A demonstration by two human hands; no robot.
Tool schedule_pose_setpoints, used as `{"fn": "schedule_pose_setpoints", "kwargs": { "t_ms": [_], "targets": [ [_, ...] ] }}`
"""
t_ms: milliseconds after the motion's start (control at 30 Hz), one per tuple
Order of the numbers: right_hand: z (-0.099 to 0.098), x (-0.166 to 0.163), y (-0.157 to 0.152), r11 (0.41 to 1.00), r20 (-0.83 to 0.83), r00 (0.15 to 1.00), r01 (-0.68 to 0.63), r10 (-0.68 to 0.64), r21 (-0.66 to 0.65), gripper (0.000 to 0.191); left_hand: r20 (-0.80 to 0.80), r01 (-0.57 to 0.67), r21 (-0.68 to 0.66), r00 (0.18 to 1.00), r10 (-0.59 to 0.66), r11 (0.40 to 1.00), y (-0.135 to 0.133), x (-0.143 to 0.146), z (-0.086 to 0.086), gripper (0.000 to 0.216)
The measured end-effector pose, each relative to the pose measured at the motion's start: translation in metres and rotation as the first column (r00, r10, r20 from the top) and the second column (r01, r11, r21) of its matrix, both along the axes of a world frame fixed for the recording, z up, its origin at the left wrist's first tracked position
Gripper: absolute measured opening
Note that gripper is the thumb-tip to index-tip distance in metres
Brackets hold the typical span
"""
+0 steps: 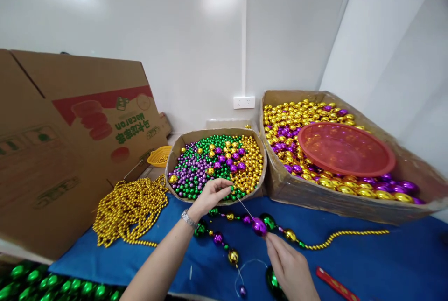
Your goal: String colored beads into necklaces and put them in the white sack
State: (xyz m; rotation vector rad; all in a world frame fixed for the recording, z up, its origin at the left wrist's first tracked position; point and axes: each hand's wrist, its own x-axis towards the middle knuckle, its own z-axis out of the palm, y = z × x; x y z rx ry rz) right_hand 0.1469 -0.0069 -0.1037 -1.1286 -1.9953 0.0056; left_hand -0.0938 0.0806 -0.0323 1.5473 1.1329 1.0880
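Fingertips of the left hand (pixel 212 193) are brought together in a narrow pinch, and a small green bead (pixel 231 189) appears to be held at their tips, over the near edge of a box of small beads (pixel 170 158). By the right hand (pixel 290 263), a large purple bead (pixel 259 227) is held above the tabletop (pixel 367 256); that grip is closed at the bead's lower edge, though its underside cannot be seen. Between the two hands, a thin straight pale line (pixel 245 208) is extended from the purple bead toward the left fingertips. Beneath them, a mixed bead strand (pixel 233 257) is laid across the blue-covered surface, and a large green bead (pixel 274 282) is partly hidden by the right hand. Gold bead strings (pixel 129 210) are heaped to the left, near a brown carton (pixel 80 161). At the right, a red basin (pixel 346 149) is rested on the gold and purple beads in a larger box (pixel 290 186), and a red object (pixel 336 284) is placed nearest the front.
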Motion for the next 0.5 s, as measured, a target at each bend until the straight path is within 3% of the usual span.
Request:
{"fn": "schedule_pose_setpoints", "kwargs": {
  "t_ms": [200, 500],
  "targets": [
    [-0.002, -0.001, 0.005, 1.0, 0.013, 1.0, 0.015, -0.016, 0.006, 0.039, 0.086, 0.052, -0.046, 0.995, -0.048, 0.998, -0.006, 0.002, 0.007, 0.033],
    [-0.001, 0.002, 0.003, 1.0, 0.011, 1.0, 0.001, -0.001, 0.006, 0.037, -0.004, 0.092, -0.027, 0.996, -0.092, 0.995, -0.018, 0.007, 0.018, 0.035]
  ]
}}
